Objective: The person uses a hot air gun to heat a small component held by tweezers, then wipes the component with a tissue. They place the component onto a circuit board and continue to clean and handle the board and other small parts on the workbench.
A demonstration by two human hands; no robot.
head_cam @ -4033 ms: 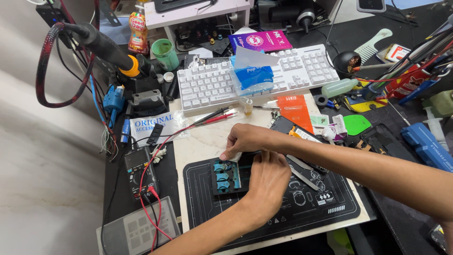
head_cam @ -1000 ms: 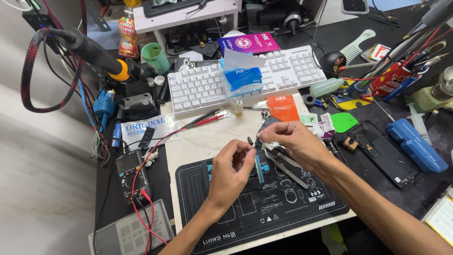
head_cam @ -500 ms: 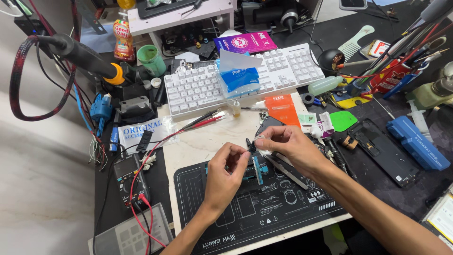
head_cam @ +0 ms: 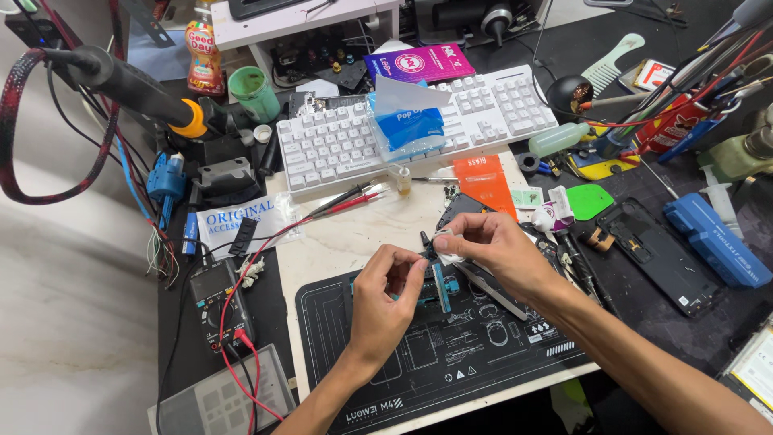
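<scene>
Head view, hands: the left hand (head_cam: 385, 302) comes in from 6 o'clock and the right hand (head_cam: 493, 250) from 4 o'clock; they meet just right of the frame's centre.
Left hand state: curled, fingertips pinched on the blue circuit module (head_cam: 439, 283), which stands on edge over the mat.
Right hand state: closed in a pinch, thumb and forefinger gripping a small white piece (head_cam: 445, 239) at the module's top end; a short black tip (head_cam: 424, 238) shows at 9 o'clock of that pinch, and what it belongs to cannot be told.
Module place: above the upper middle of the black work mat (head_cam: 451, 354), between the two hands, touching both.
Mat place: on the pale bench top (head_cam: 346, 234), its printed outlines facing the person.
At 12 o'clock of the hands: a white keyboard (head_cam: 338, 145) with a blue tissue pack (head_cam: 411, 125) lying on it; an orange sachet (head_cam: 484, 184) sits just below the keyboard.
At 10 o'clock: red and black probe leads (head_cam: 346, 199) lie across the bench.
At 8 o'clock: a multimeter (head_cam: 219, 310) lies off the mat's left edge.
At 3 o'clock: a dark phone shell (head_cam: 656, 254) lies near a blue case (head_cam: 713, 239).
At 11 o'clock, far: a soldering iron (head_cam: 129, 80) with a yellow collar rests on its stand.
</scene>
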